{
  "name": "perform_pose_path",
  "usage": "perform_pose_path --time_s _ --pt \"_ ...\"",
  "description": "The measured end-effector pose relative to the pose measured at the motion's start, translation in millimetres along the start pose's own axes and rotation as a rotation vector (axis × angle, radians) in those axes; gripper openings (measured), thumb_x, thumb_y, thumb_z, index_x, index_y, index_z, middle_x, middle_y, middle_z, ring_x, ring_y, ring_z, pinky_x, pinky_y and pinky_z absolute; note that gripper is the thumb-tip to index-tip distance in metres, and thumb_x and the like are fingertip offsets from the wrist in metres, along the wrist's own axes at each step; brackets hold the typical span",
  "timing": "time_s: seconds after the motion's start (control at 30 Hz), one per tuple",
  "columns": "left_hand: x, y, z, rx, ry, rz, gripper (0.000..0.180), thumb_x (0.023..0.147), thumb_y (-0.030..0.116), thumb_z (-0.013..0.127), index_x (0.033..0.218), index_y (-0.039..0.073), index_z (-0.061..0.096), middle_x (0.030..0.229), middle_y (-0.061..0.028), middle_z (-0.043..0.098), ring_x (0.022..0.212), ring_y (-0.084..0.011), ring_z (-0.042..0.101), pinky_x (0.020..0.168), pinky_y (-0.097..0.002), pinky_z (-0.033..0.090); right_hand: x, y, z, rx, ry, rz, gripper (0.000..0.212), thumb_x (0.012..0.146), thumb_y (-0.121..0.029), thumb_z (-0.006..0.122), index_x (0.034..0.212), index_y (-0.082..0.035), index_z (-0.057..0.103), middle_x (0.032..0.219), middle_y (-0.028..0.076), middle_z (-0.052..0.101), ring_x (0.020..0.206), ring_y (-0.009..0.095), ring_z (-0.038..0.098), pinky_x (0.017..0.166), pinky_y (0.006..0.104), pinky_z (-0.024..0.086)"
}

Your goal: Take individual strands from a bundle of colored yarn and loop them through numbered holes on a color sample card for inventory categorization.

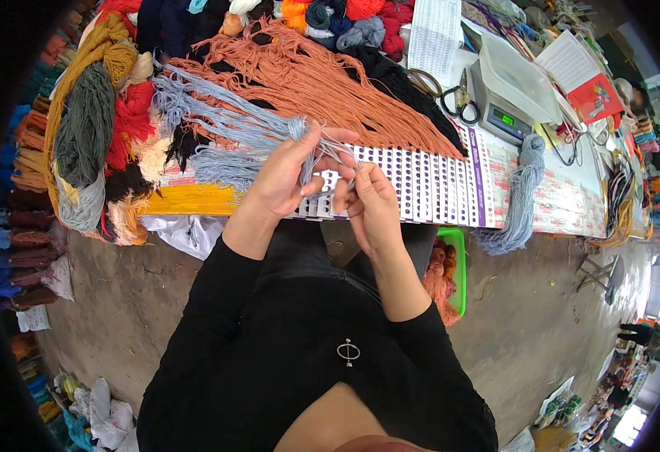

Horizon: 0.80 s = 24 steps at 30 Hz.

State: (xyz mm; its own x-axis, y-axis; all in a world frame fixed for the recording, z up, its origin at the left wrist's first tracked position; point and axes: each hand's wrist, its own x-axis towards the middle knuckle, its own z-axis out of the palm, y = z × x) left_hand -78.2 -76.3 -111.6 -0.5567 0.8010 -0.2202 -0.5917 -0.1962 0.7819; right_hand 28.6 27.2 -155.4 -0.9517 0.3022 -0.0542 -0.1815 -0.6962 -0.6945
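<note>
My left hand (288, 169) is closed around a bunch of light blue yarn (228, 105), its thumb and fingers at the gathered end. From there the strands trail to the left across the table. Close beside it, my right hand (371, 202) pinches a few thin ends of the same yarn between thumb and fingers. Under and beyond the hands lie white cards with rows of dark holes (439, 188). Salmon-coloured yarn (330, 87) is spread out behind, its ends reaching the cards. More light blue yarn (228, 167) rests on the table left of my left wrist.
Scissors (461, 102) lie by a digital scale (504, 113) with a clear tray. A light blue skein (525, 184) hangs over the table edge at right. Mustard and grey skeins (85, 124) are heaped at left. Below the edge is a green basket (461, 271) holding salmon yarn.
</note>
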Motion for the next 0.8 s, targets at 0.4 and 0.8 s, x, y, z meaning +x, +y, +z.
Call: perform_pose_path --time_s 0.4,0.8 --pt "-9 55 -69 -0.104 0.190 -0.102 0.047 0.094 0.044 0.041 0.058 0.014 0.040 0.050 0.0078 0.027 0.040 -0.0030 0.022 0.036 -0.0201 0.015 10 -81 -29 -0.751 0.301 -0.614 0.023 0.096 -0.020 0.043 0.094 0.000 0.054 0.101 0.011 0.061 0.081 0.013 0.054 0.071 0.0246 0.043" --pt "-108 237 -245 -0.031 0.670 0.499 0.026 0.094 0.029 0.049 0.077 0.010 0.046 0.061 0.0042 0.029 0.044 -0.0057 0.020 0.039 -0.0216 0.015 2 -312 -289 0.272 0.435 -0.518 0.023 0.094 -0.014 0.043 0.106 0.006 0.046 0.086 0.010 0.053 0.074 0.016 0.051 0.054 0.0240 0.034"
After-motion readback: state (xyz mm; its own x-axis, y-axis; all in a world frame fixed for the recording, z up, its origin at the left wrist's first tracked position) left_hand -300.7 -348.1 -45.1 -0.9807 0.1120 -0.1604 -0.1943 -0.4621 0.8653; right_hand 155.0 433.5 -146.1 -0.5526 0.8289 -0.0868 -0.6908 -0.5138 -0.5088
